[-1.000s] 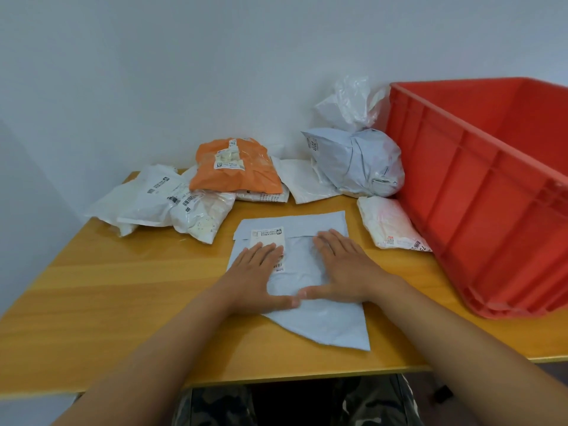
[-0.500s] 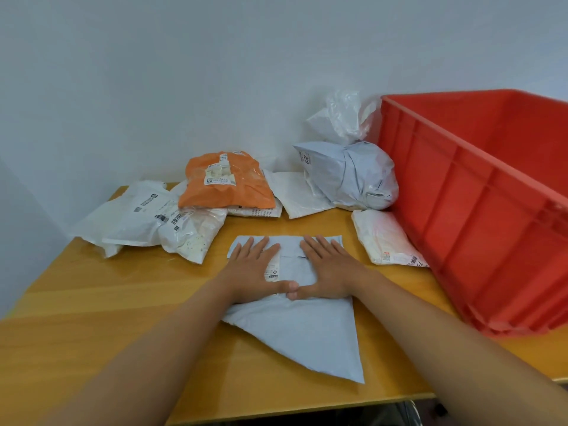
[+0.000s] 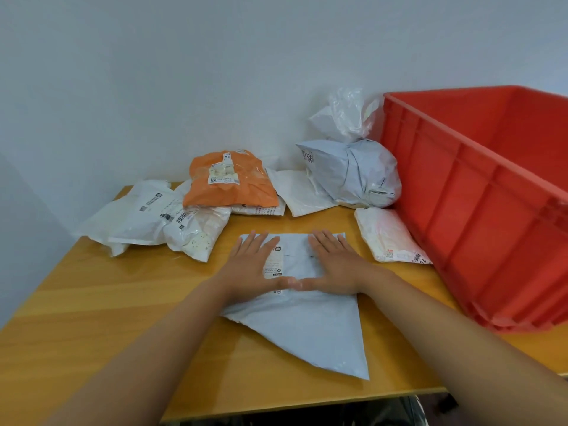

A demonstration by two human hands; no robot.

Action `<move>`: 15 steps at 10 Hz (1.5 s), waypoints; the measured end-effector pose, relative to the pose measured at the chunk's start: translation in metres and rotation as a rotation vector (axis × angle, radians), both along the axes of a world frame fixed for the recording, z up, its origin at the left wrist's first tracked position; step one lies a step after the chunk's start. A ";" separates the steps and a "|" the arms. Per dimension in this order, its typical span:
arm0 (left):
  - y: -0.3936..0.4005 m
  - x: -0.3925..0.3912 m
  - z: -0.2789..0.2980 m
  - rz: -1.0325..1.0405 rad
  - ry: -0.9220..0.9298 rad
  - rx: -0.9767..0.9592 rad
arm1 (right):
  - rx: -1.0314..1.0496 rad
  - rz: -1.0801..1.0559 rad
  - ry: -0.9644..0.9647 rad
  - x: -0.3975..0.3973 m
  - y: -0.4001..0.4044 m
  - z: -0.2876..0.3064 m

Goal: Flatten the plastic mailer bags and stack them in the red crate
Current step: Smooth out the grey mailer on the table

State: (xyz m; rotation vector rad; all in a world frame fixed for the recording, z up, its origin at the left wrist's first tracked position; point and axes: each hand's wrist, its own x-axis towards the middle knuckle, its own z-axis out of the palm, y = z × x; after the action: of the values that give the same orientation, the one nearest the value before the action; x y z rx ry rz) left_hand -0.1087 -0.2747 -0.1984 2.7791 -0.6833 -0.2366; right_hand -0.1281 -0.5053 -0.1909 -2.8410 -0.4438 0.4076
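We press both palms flat on the grey mailer (image 3: 302,327), fingers straight and spread: left hand (image 3: 252,269) over its label, right hand (image 3: 335,269) beside it, thumb tips touching (nothing gripped). The mailer lies on the table (image 3: 92,302) under and behind our hands. The red crate (image 3: 479,210) stands right of our right hand; the orange mailer (image 3: 227,182) lies beyond our left.

One wooden tabletop (image 3: 92,302) carries one red plastic crate (image 3: 479,210), one flat pale-blue mailer bag (image 3: 310,327), one orange mailer bag (image 3: 229,182), one puffy grey mailer bag (image 3: 353,176) and at least five white plastic bags (image 3: 138,216); two hands (image 3: 252,269) show.
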 end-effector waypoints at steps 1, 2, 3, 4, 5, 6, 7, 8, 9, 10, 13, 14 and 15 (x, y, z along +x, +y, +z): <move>0.006 -0.021 0.002 -0.088 0.013 -0.016 | 0.016 0.053 0.018 -0.023 0.002 0.003; 0.009 -0.038 -0.008 -0.128 0.063 0.055 | -0.040 0.102 0.055 -0.044 0.005 -0.005; 0.010 -0.042 -0.019 -0.133 0.012 0.131 | -0.093 0.119 0.023 -0.052 0.008 -0.014; 0.008 -0.042 -0.024 -0.122 -0.018 0.137 | -0.108 0.117 -0.016 -0.054 0.008 -0.018; 0.007 -0.042 -0.024 -0.117 -0.014 0.142 | -0.124 0.125 -0.016 -0.054 0.008 -0.018; 0.007 -0.042 -0.022 -0.114 -0.004 0.162 | -0.138 0.127 -0.009 -0.055 0.009 -0.018; 0.007 -0.041 -0.021 -0.113 0.005 0.159 | -0.142 0.119 -0.007 -0.054 0.009 -0.018; 0.006 -0.043 -0.019 -0.105 0.013 0.161 | -0.127 0.115 0.005 -0.056 0.009 -0.016; 0.006 -0.045 -0.015 -0.095 0.025 0.156 | -0.045 0.117 0.008 -0.068 0.006 -0.008; 0.005 -0.045 -0.015 -0.076 0.038 0.138 | 0.032 0.125 0.058 -0.089 -0.003 0.003; 0.004 -0.046 -0.017 -0.036 0.051 0.127 | -0.187 0.073 0.009 -0.120 0.002 -0.019; 0.004 -0.045 -0.018 -0.035 0.045 0.127 | -0.204 0.079 0.012 -0.120 0.003 -0.019; 0.003 -0.045 -0.017 -0.038 0.046 0.137 | -0.212 0.089 0.017 -0.120 0.002 -0.017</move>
State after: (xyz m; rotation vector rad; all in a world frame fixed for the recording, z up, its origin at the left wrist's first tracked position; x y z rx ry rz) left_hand -0.1536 -0.2713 -0.2151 2.8813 -0.7352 -0.3671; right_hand -0.2484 -0.5036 -0.2080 -3.0264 -0.5555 0.5243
